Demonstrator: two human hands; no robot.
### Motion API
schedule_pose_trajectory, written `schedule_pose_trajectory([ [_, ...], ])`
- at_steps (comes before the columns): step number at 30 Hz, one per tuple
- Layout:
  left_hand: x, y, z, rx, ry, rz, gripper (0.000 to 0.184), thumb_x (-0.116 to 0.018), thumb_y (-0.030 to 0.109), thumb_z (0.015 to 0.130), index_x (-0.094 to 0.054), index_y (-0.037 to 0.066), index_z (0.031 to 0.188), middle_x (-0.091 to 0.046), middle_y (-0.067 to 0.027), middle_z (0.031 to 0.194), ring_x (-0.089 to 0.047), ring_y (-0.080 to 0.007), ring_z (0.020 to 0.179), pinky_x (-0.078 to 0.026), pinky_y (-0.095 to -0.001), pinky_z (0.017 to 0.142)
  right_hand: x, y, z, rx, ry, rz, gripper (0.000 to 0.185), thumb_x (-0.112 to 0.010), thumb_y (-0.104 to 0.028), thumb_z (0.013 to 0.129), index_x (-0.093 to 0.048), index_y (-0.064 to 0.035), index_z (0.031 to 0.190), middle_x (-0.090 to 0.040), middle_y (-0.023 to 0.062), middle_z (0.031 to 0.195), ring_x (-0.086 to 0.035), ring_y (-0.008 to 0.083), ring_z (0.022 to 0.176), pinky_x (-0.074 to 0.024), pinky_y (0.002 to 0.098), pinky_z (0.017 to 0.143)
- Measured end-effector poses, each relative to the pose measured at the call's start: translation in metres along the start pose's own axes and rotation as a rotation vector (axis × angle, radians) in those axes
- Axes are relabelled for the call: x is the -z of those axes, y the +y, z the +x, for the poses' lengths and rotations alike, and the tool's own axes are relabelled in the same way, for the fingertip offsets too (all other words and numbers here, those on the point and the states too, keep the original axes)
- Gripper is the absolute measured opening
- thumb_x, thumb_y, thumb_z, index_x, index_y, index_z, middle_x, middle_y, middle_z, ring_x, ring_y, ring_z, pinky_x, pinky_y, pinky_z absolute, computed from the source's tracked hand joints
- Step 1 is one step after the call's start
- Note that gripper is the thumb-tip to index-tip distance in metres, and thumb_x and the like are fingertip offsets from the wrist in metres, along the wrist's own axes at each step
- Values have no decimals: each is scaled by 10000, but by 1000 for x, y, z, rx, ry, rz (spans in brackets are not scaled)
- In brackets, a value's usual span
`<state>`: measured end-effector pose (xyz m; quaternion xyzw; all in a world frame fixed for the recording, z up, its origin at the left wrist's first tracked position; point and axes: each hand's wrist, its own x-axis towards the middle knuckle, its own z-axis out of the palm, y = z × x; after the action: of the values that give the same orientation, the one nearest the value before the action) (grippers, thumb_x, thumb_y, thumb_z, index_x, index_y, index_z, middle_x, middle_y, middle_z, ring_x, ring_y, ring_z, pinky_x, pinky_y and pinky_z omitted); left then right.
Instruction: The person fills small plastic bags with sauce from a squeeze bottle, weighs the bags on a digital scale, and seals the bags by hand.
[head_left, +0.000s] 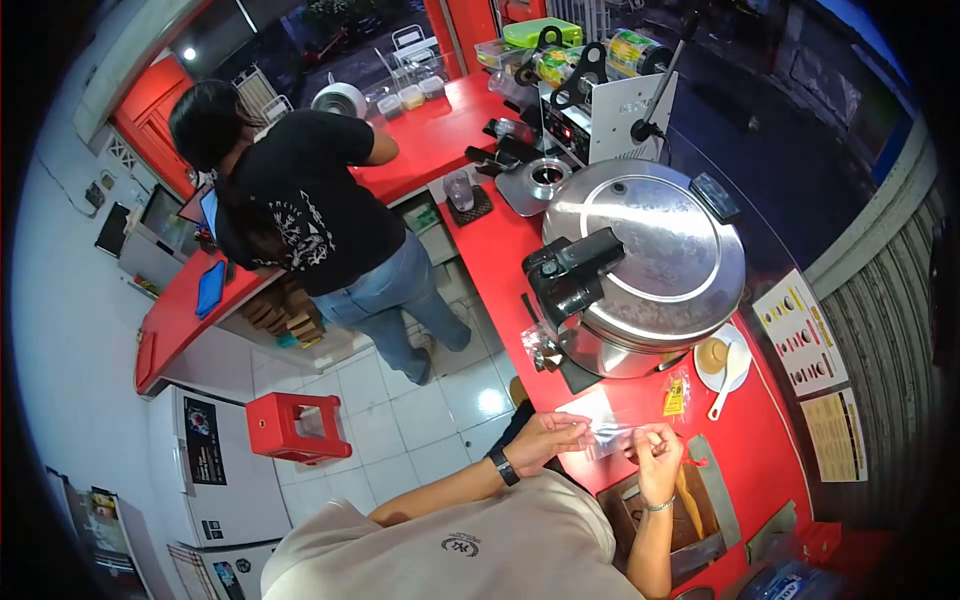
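Note:
A clear plastic bag (612, 434) is stretched between my two hands, just above the red counter (750, 432). My left hand (545, 440), with a dark watch on the wrist, pinches its left side. The right side is pinched in my right hand (655, 458), which wears a bracelet. Close beyond them lies a small yellow packet (674, 397). A white plate (708, 378) with a brown round item and a white spoon (731, 385) sits farther right. The large lidded metal pot (650, 230) stands beyond my hands.
A sealing machine (600, 115) stands behind the pot. At the left, another person (310, 200) in a black shirt leans on the far counter (240, 300). A red stool (296, 427) is on the tiled floor. An open compartment (715, 545) lies beneath my right hand.

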<state>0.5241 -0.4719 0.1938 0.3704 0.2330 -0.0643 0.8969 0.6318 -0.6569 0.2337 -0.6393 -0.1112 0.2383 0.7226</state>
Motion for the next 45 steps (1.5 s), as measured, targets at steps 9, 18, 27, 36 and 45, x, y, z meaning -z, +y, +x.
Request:
schedule_pose_trajectory([
  [9,6,2,-5,-235,284,201,230,-720,64,860,-636,-35,1050,-708,-100,954,-671,-123,836,-538,-239,764,-35,-15,-12,452,432,-684,513,-784,-72,716,-548,28,1161,-596,155,1058,-609,269,884,-506,374,757],
  [18,-23,7,-3,-441,144,318,185,-726,31,849,-615,7,995,-688,-41,877,-639,-66,828,-510,-201,721,-46,1,-17,172,-25,-310,254,-772,9,755,-644,20,975,-682,87,828,-645,122,701,-528,244,631],
  [27,-17,1,-4,-366,19,410,262,-729,54,854,-588,-1,1068,-666,-26,876,-635,-61,825,-516,-205,752,-28,39,-17,-40,-49,1,178,-664,85,801,-602,63,967,-666,71,834,-623,75,722,-503,187,671],
  [36,-10,-2,-6,-249,29,502,205,-692,100,891,-667,-32,1046,-701,-62,956,-651,-94,884,-524,-234,822,-33,33,-20,33,-18,-168,163,-656,50,843,-588,22,989,-664,67,850,-622,81,739,-492,192,663],
  [45,-2,-14,4,-205,5,383,143,-680,103,904,-637,-9,980,-671,-31,931,-625,-81,860,-515,-231,780,-27,50,-20,-46,-107,-18,288,-670,91,799,-607,69,1079,-636,48,861,-619,78,760,-507,199,669],
])
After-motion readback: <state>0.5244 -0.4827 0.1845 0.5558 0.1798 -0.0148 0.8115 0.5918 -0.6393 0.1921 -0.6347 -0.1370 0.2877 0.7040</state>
